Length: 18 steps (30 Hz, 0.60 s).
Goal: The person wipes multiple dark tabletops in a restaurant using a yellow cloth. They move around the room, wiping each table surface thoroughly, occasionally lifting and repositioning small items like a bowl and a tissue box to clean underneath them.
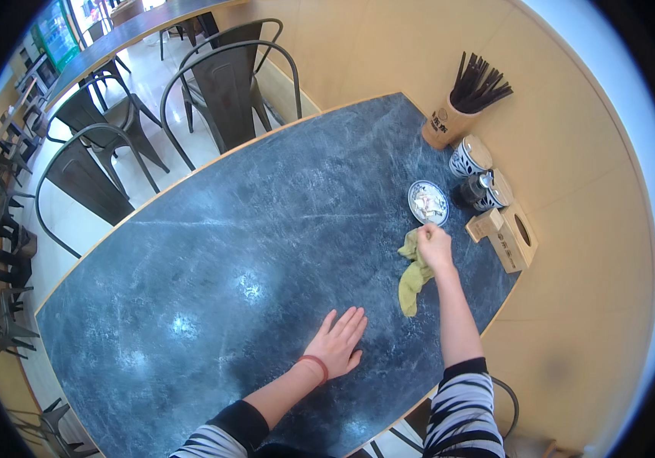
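My right hand [435, 247] grips a yellow-green cloth [413, 280], whose loose end trails on the dark blue-grey table [201, 263]. Just beyond that hand lies a small blue-and-white dish [411, 200] with whitish scraps [429, 206] in it; what they are is unclear. My left hand [336, 345] rests palm down on the tabletop, its fingers a little apart, holding nothing. A red band [320, 366] circles the left wrist.
Along the wall stand a wooden cup [443, 125] of dark chopsticks [479, 86], lidded patterned jars [465, 157], a dark bottle [469, 192] and a wooden tissue box [512, 240] beside a small wooden holder [485, 225]. Metal chairs [224, 91] line the far edge.
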Each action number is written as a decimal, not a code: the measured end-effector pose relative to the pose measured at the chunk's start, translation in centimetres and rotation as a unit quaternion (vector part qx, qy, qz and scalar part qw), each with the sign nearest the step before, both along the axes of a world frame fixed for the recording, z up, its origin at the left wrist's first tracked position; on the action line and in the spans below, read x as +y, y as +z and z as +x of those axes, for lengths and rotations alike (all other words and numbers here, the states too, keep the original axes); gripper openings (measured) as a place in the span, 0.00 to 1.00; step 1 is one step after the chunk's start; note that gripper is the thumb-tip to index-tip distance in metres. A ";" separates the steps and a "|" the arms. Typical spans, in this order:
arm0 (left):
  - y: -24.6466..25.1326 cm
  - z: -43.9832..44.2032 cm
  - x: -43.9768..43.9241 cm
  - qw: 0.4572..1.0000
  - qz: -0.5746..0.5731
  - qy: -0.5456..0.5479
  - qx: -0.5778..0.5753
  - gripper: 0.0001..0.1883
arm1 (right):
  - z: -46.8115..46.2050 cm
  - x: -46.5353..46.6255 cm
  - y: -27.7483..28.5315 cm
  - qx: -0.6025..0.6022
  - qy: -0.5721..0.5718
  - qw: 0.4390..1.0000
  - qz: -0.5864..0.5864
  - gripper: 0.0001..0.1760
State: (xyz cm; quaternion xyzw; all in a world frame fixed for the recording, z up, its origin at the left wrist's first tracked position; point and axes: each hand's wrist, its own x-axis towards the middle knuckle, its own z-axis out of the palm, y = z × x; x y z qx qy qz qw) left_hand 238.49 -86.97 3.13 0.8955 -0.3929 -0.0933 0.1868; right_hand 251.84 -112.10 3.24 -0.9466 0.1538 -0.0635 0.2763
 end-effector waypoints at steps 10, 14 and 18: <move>-0.3 -0.2 -1.1 0.999 -0.046 -0.002 0.010 0.30 | 5.8 -4.0 -2.1 -0.196 -0.140 0.971 -0.006 0.19; -0.3 0.3 -0.5 0.998 -0.058 0.007 0.019 0.30 | 5.1 -1.1 1.8 -0.276 -0.035 0.961 0.004 0.11; -0.9 -0.1 0.4 0.996 -0.079 0.023 0.017 0.30 | 0.0 4.0 5.4 0.006 0.119 0.993 0.017 0.13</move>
